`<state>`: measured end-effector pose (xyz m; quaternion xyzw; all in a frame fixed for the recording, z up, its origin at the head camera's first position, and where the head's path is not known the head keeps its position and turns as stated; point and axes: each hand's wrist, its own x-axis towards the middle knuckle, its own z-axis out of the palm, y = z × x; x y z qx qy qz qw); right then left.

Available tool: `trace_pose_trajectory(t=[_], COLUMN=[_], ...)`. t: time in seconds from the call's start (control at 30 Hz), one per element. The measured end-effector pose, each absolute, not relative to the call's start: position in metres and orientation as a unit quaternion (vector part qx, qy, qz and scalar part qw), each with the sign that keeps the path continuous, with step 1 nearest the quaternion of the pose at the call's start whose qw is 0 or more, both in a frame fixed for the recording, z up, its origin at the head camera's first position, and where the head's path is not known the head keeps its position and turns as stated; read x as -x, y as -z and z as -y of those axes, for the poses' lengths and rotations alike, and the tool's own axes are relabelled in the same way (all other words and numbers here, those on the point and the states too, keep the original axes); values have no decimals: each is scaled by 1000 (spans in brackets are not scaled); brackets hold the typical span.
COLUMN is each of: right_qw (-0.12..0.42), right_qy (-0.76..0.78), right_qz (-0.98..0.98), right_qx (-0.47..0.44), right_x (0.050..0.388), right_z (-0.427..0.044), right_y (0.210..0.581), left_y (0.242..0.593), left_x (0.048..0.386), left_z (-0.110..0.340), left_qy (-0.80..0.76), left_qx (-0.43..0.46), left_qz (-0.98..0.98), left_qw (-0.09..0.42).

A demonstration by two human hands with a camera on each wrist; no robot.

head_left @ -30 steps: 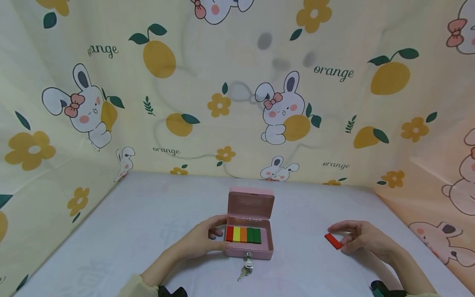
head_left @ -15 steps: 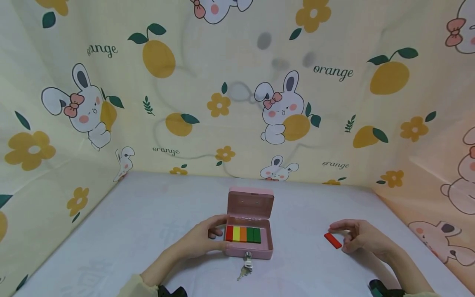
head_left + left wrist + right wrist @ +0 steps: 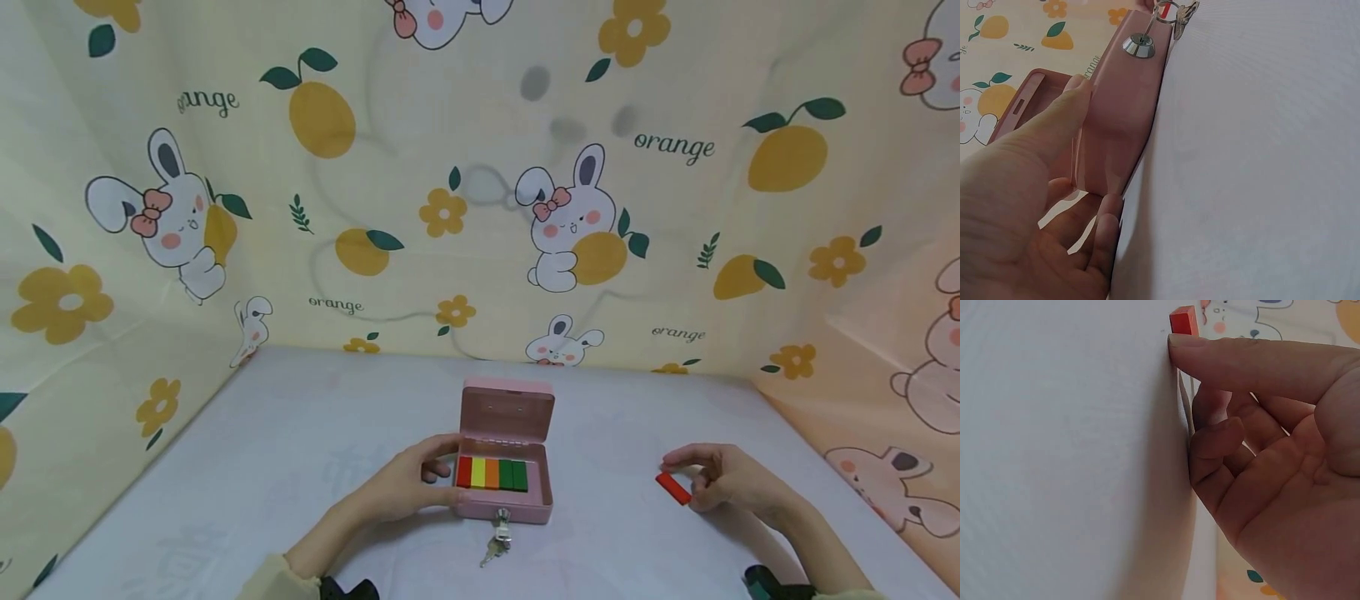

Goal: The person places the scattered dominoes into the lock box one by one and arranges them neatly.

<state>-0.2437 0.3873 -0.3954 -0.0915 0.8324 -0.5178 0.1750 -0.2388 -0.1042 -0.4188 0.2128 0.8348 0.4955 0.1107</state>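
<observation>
An open pink cash box (image 3: 504,510) stands in the middle of the table, its lid raised at the back. A row of coloured blocks (image 3: 492,474), red, yellow, orange and green, lies inside. My left hand (image 3: 408,479) grips the box's left side, the thumb at the front rim and the fingers round the side in the left wrist view. To the right, my right hand (image 3: 738,483) has thumb and index finger round a red block (image 3: 673,488) on the table. In the right wrist view the thumb hides part of this red block (image 3: 1184,322).
A key ring with keys (image 3: 495,550) hangs from the lock (image 3: 502,517) on the box's front. The white tabletop (image 3: 600,450) runs back to a patterned cloth (image 3: 450,167) with rabbits and oranges, which also lines both sides.
My right hand's index finger and thumb shift slightly about the red block, away and then back. The block, the box and my left hand stay where they were.
</observation>
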Motion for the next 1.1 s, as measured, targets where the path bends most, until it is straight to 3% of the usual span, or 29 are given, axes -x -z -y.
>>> trace_pose_trajectory(t=[1.1], right_qw=[184], right_qy=[512], right_qz=[-834], right_qx=[97], right_x=[242], right_z=[-383], right_y=[393], left_y=[419], left_x=[239], left_z=[104], left_qy=[-498], left_qx=[-220], left_qz=[-831], left_qw=[109])
